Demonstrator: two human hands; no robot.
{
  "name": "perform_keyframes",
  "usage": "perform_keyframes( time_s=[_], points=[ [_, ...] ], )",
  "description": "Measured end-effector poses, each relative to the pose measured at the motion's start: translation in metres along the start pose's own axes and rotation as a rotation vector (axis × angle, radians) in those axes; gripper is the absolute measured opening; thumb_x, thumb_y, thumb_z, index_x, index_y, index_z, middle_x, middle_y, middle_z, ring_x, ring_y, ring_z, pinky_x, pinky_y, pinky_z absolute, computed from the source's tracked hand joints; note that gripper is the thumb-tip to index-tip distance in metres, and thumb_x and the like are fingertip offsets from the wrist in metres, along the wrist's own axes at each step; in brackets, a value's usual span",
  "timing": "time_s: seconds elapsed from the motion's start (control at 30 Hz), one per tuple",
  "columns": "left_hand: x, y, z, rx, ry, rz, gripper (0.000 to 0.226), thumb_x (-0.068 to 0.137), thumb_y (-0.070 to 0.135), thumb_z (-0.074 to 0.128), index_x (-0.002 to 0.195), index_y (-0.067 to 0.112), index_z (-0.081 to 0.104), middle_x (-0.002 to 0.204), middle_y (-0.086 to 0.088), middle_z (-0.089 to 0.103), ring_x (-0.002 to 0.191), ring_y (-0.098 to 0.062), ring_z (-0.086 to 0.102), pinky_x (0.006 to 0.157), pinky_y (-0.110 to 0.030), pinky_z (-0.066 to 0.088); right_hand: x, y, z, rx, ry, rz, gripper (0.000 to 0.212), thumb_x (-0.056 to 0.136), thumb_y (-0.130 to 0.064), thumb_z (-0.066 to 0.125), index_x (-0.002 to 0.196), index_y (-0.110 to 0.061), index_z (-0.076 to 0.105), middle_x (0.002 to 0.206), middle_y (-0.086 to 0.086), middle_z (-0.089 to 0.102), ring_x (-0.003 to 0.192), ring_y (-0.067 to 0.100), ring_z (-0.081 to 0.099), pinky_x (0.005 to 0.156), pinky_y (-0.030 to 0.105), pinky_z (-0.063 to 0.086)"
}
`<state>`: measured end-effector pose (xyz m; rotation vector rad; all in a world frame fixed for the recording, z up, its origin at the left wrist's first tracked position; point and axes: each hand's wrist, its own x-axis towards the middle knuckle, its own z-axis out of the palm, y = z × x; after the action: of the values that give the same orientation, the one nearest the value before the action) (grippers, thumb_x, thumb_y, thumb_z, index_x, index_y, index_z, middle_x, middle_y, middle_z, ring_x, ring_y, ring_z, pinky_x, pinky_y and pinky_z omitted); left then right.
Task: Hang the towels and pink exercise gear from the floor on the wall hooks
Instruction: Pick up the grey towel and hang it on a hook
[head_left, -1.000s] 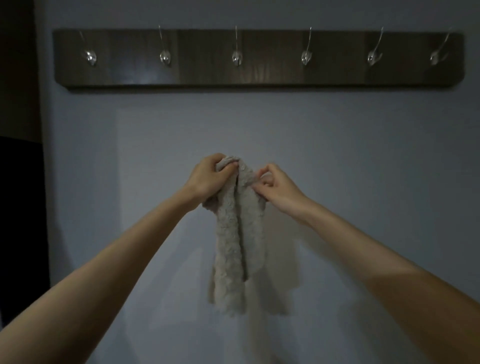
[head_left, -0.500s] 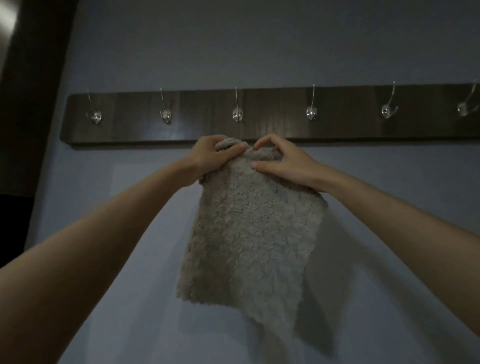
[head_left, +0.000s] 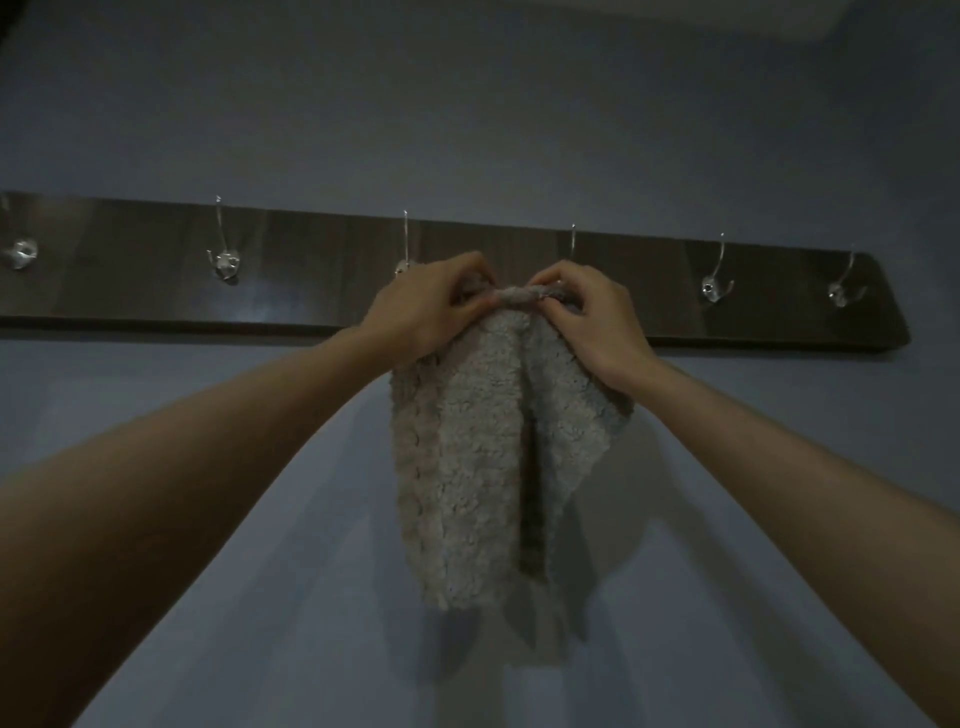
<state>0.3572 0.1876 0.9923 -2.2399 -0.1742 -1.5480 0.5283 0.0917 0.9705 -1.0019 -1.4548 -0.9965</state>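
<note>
We find no writing to read here: no text, label, brand, number or sign on the towel (head_left: 467, 467), the rack (head_left: 311, 280), its hooks (head_left: 716, 287) or the wall (head_left: 467, 104). The light is dim.

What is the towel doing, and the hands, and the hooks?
Towel: top edge bunched, held up at the board; rest hangs loose.
Left hand: grips the towel's top.
Right hand: grips the towel's top.
Outer hooks: four, bare.
Middle hooks: partly hidden by the hands; towel on one or not, cannot tell.
</note>
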Motion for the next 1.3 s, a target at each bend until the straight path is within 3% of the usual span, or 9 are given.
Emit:
perform_keyframes(
  time_s=[0.13, 0.3, 0.47, 0.57, 0.67, 0.77, 0.97, 1.13, 1.3],
  points=[
    [0.017, -0.002, 0.022, 0.014, 0.06, -0.021, 0.028, 0.092, 0.045, 0.049, 0.111, 0.025, 0.053, 0.105, -0.001, 0.065, 0.095, -0.022, 0.059, 0.081, -0.042, 0.051, 0.008, 0.026, -0.005, 0.074, 0.096, 0.044, 0.009, 0.088, -0.015, 0.059, 0.095, -0.017, 0.065, 0.097, -0.001, 0.067, 0.087, 0.007, 0.058, 0.065, 0.003, 0.04],
    [0.028, -0.028, 0.022, -0.07, 0.153, -0.122, 0.016, 0.09, 0.039, 0.056, 0.091, 0.024, 0.056, 0.09, 0.003, 0.06, 0.089, -0.021, 0.058, 0.077, -0.036, 0.047, 0.038, 0.037, 0.015, 0.191, 0.068, 0.031, 0.01, 0.087, -0.01, 0.058, 0.096, -0.014, 0.062, 0.094, -0.004, 0.062, 0.086, 0.009, 0.055, 0.064, 0.006, 0.039],
    [0.036, -0.069, -0.001, -0.034, 0.274, -0.168, 0.019, 0.088, 0.032, 0.061, 0.094, 0.013, 0.06, 0.091, 0.0, 0.059, 0.088, -0.02, 0.055, 0.072, -0.03, 0.041, 0.073, 0.02, 0.056, 0.267, 0.068, -0.034, 0.013, 0.087, -0.002, 0.055, 0.098, -0.005, 0.062, 0.078, -0.007, 0.054, 0.068, 0.002, 0.048, 0.057, 0.005, 0.036],
    [0.042, -0.092, -0.015, 0.012, 0.295, -0.191, 0.012, 0.088, 0.035, 0.06, 0.088, 0.024, 0.055, 0.09, 0.003, 0.057, 0.088, -0.019, 0.054, 0.075, -0.033, 0.042, 0.094, 0.011, 0.081, 0.274, 0.099, -0.042, 0.013, 0.086, -0.002, 0.055, 0.095, -0.01, 0.062, 0.085, -0.002, 0.055, 0.074, 0.008, 0.049, 0.058, 0.005, 0.036],
    [0.048, -0.113, -0.025, 0.078, 0.308, -0.205, 0.022, 0.087, 0.042, 0.059, 0.092, 0.021, 0.058, 0.093, -0.001, 0.061, 0.089, -0.022, 0.056, 0.076, -0.036, 0.046, 0.106, 0.003, 0.1, 0.233, 0.119, -0.058, 0.015, 0.087, 0.0, 0.053, 0.091, -0.012, 0.059, 0.089, -0.001, 0.055, 0.073, 0.001, 0.048, 0.057, 0.001, 0.036],
    [0.048, -0.126, -0.027, 0.135, 0.295, -0.212, 0.026, 0.088, 0.042, 0.059, 0.096, 0.018, 0.058, 0.1, -0.007, 0.064, 0.091, -0.026, 0.057, 0.073, -0.036, 0.045, 0.107, -0.001, 0.114, 0.13, 0.169, -0.074, 0.015, 0.085, 0.001, 0.053, 0.092, -0.01, 0.062, 0.087, 0.003, 0.06, 0.076, 0.009, 0.051, 0.055, 0.008, 0.035],
    [0.023, -0.139, -0.014, 0.192, 0.293, -0.242, 0.026, 0.087, 0.044, 0.055, 0.09, 0.019, 0.052, 0.099, -0.009, 0.066, 0.093, -0.033, 0.06, 0.068, -0.038, 0.043, 0.095, 0.001, 0.14, 0.045, 0.225, -0.094, 0.017, 0.082, 0.0, 0.057, 0.09, -0.011, 0.068, 0.094, 0.011, 0.066, 0.085, 0.018, 0.059, 0.068, 0.013, 0.033],
    [0.004, -0.133, -0.006, 0.101, 0.287, -0.278, 0.026, 0.086, 0.04, 0.058, 0.099, 0.018, 0.052, 0.102, -0.005, 0.065, 0.096, -0.03, 0.058, 0.069, -0.035, 0.04, 0.076, -0.003, 0.141, 0.075, 0.184, -0.071, 0.014, 0.084, -0.006, 0.06, 0.096, -0.007, 0.068, 0.097, 0.01, 0.061, 0.082, 0.011, 0.052, 0.065, 0.005, 0.035],
    [0.0, -0.114, -0.009, -0.165, 0.277, -0.345, 0.039, 0.082, 0.036, 0.066, 0.113, 0.02, 0.052, 0.107, -0.001, 0.051, 0.104, -0.022, 0.05, 0.086, -0.032, 0.043, 0.07, -0.006, 0.124, 0.102, 0.099, -0.015, 0.019, 0.088, -0.019, 0.061, 0.103, -0.01, 0.068, 0.101, 0.006, 0.058, 0.087, 0.01, 0.051, 0.062, -0.004, 0.034]
  ],
)
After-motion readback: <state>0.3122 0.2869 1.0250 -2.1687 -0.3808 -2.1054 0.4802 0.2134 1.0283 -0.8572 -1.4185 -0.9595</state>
